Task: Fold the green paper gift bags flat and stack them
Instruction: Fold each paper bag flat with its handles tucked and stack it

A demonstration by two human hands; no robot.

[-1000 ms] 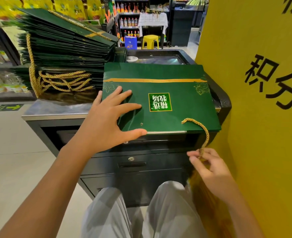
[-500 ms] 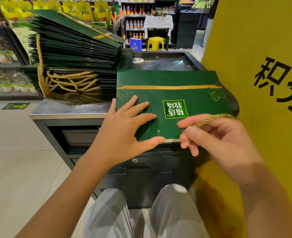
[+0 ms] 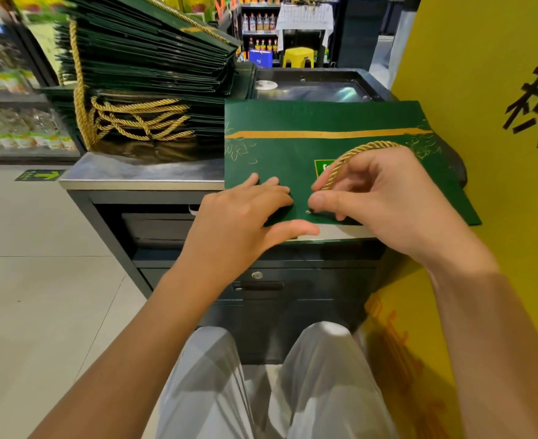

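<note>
A flat green paper gift bag [image 3: 324, 122] with a gold stripe lies on the black counter, its near edge over the counter's front. My left hand [image 3: 245, 213] presses flat on the bag's near left part, thumb at the edge. My right hand [image 3: 375, 198] pinches the gold rope handle [image 3: 356, 153], which arches up over the bag; its fingertips sit by a small hole near the bag's edge. A tall stack of flat green bags [image 3: 147, 58] with gold handles hanging out stands at the counter's left.
The black counter [image 3: 141, 179] has a steel top edge and locked drawers [image 3: 258, 280] below. A yellow panel [image 3: 483, 90] rises close on the right. Tiled floor lies left; shop shelves and a yellow stool [image 3: 297, 57] stand behind. My knees are under the counter front.
My right hand rose from below the counter with the rope handle and brought it over the bag toward the hole. My left hand slid nearer the bag's front edge.
</note>
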